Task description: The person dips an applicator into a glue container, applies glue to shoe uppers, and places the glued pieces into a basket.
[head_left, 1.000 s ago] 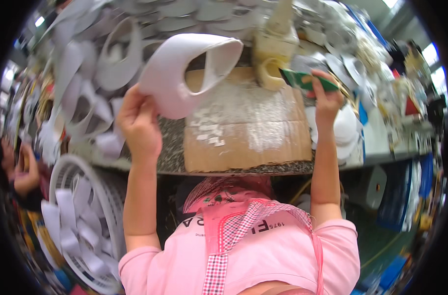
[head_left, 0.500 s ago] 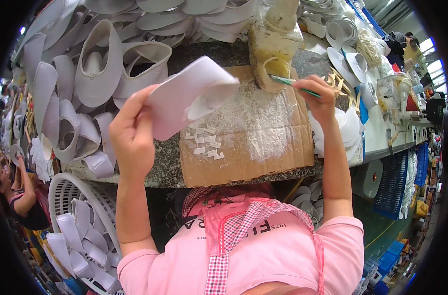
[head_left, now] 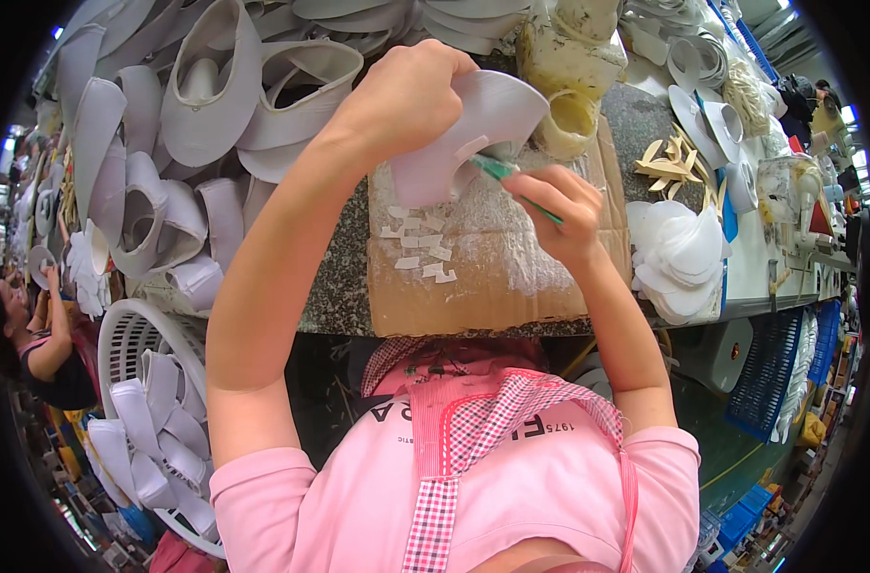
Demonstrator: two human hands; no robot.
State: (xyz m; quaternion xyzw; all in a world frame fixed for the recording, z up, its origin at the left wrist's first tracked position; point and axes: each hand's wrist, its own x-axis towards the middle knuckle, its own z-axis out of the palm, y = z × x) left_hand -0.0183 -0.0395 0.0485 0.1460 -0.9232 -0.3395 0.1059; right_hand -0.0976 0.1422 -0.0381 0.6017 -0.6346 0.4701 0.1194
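Note:
My left hand (head_left: 411,95) grips a white, visor-shaped piece (head_left: 500,107) by its far left side, holding it tilted over a sheet of cardboard (head_left: 492,304). Between the fingers of my right hand (head_left: 564,205) is a slim green-handled, brush-like tool (head_left: 538,199). Its tip meets the piece's inner edge, near a small white tab (head_left: 471,146) lying against the surface. Several loose white tabs (head_left: 423,244) are spread on the left of the cardboard, which is smeared with white residue. Just beyond the piece stands a yellowish, crusted cup (head_left: 570,119).
Many similar white pieces (head_left: 210,95) crowd the left and back of the table. A white basket (head_left: 148,325) with more stands below left. To the right are wooden clips (head_left: 669,162) and stacked white rounded sheets (head_left: 680,260). Another person (head_left: 48,344) sits far left.
My right hand has drawn the tool out of the yellowish cup and toward me, onto the white piece. My left hand has carried the piece right and away, turning it over the cardboard.

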